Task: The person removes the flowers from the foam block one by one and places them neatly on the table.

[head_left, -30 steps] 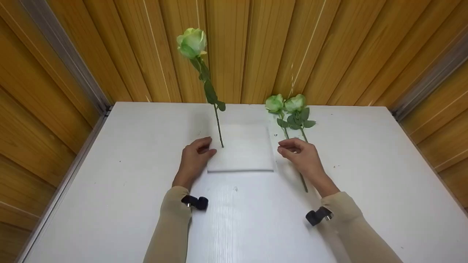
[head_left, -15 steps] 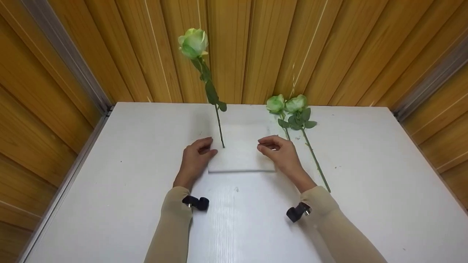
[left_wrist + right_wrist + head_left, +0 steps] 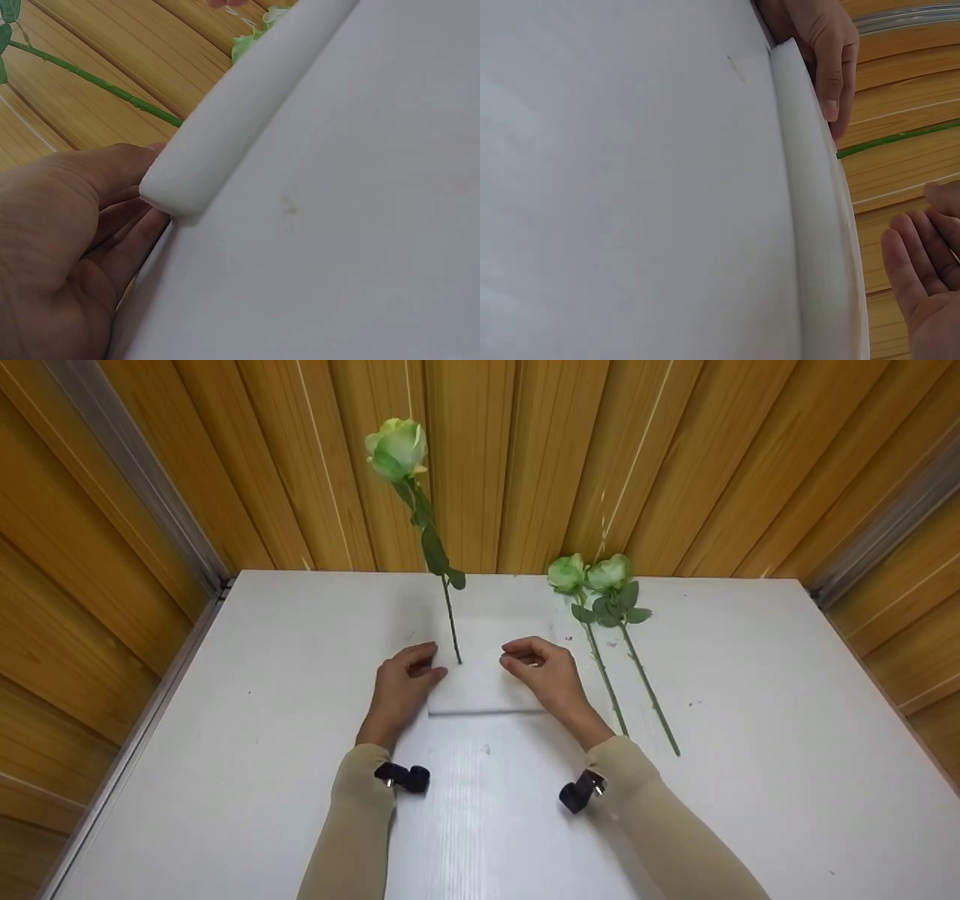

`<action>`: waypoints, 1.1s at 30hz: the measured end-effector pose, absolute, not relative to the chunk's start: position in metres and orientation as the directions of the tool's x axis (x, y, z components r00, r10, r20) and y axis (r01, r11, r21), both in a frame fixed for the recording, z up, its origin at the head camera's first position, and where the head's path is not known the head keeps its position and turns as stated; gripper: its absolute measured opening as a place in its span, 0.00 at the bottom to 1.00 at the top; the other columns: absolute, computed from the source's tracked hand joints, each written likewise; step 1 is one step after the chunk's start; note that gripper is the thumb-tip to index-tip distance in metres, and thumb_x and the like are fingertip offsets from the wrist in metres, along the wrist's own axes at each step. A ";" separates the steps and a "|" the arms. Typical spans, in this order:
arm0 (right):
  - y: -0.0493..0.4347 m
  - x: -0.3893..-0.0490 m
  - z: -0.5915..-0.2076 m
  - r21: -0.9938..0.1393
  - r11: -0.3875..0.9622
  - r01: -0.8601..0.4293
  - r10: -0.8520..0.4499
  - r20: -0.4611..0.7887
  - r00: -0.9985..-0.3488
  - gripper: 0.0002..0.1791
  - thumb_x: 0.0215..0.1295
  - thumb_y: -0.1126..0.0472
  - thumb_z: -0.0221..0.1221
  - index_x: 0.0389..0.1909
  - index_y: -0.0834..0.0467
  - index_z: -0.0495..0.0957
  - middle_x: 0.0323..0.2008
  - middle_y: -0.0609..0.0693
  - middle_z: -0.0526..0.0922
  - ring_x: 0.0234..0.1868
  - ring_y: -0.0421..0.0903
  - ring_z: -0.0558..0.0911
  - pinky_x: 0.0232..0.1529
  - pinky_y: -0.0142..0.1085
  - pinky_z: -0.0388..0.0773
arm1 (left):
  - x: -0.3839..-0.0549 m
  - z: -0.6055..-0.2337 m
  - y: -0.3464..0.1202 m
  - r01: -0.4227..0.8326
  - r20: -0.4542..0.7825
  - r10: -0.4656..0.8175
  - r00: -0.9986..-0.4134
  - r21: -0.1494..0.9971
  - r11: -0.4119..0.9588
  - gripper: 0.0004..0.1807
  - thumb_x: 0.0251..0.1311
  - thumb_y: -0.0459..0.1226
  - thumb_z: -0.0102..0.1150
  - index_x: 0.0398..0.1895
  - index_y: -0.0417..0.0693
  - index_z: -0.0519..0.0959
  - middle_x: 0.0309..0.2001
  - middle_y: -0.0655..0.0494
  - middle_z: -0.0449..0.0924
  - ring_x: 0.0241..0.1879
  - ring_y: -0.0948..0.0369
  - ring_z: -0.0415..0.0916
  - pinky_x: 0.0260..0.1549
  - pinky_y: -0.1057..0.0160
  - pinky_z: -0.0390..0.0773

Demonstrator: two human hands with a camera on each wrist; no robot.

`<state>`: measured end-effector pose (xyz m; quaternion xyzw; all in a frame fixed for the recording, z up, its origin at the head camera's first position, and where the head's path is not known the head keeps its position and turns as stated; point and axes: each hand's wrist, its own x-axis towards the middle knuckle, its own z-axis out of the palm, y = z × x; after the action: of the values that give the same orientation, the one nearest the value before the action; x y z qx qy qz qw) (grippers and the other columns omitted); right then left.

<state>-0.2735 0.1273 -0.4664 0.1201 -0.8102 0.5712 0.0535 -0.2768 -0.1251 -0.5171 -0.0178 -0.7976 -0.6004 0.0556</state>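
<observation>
A white foam slab (image 3: 480, 690) lies flat on the white table. Standing in its left part is a pale green rose (image 3: 397, 450), its stem tilted slightly left. My left hand (image 3: 401, 686) holds the slab's left edge, thumb over the top and fingers at the side; the left wrist view shows this hand (image 3: 67, 240) beside the slab's corner. My right hand (image 3: 547, 671) hovers above the slab's right part, fingers loosely bent. Nothing shows between those fingers in the right wrist view, where the hand (image 3: 930, 270) is apart from the slab (image 3: 810, 210).
Two more green roses, one on the left (image 3: 566, 574) and one on the right (image 3: 611, 574), lie on the table right of the slab, stems toward me. Behind the table (image 3: 225, 780) rises a wood-patterned wall (image 3: 465, 510). Small dark specks dot the tabletop.
My right hand has moved left from beside the two lying roses to over the slab, uncovering their stems. The left hand and the standing rose have hardly moved.
</observation>
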 end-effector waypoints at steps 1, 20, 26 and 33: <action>0.125 -0.274 -0.467 -0.915 0.314 -0.254 -0.133 0.222 -0.966 0.13 0.69 0.64 0.72 0.49 0.67 0.87 0.42 0.51 0.90 0.44 0.49 0.87 0.47 0.32 0.81 | -0.277 -0.517 -0.125 0.095 0.111 -0.039 -0.993 0.955 0.281 0.25 0.65 0.33 0.74 0.66 0.42 0.83 0.65 0.52 0.81 0.62 0.55 0.80 0.63 0.59 0.79; 0.085 -0.286 -0.483 -0.948 0.208 -0.240 -0.117 0.219 -0.969 0.13 0.68 0.65 0.72 0.49 0.67 0.87 0.43 0.54 0.90 0.45 0.50 0.88 0.47 0.28 0.83 | -0.277 -0.517 -0.124 0.110 0.128 -0.050 -0.991 0.957 0.268 0.25 0.65 0.32 0.74 0.65 0.41 0.83 0.65 0.50 0.81 0.61 0.55 0.81 0.62 0.60 0.80; 0.074 -0.290 -0.486 -0.951 0.193 -0.242 -0.127 0.221 -0.967 0.13 0.68 0.66 0.72 0.50 0.68 0.87 0.43 0.53 0.90 0.45 0.48 0.88 0.47 0.30 0.84 | -0.276 -0.515 -0.124 0.124 0.139 -0.042 -0.989 0.959 0.254 0.25 0.65 0.31 0.73 0.66 0.39 0.82 0.65 0.49 0.81 0.63 0.54 0.80 0.62 0.60 0.80; 0.065 -0.295 -0.489 -0.944 0.206 -0.259 -0.116 0.239 -0.964 0.10 0.67 0.68 0.72 0.48 0.66 0.88 0.40 0.52 0.90 0.42 0.46 0.88 0.46 0.31 0.84 | -0.276 -0.514 -0.125 0.118 0.133 -0.040 -0.990 0.959 0.259 0.25 0.65 0.32 0.73 0.66 0.39 0.82 0.65 0.50 0.81 0.62 0.56 0.80 0.62 0.61 0.79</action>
<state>-0.2949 0.0651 -0.4894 0.1210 -0.7744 0.6184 0.0575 -0.2761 -0.1247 -0.5144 -0.0248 -0.7908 -0.6081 0.0651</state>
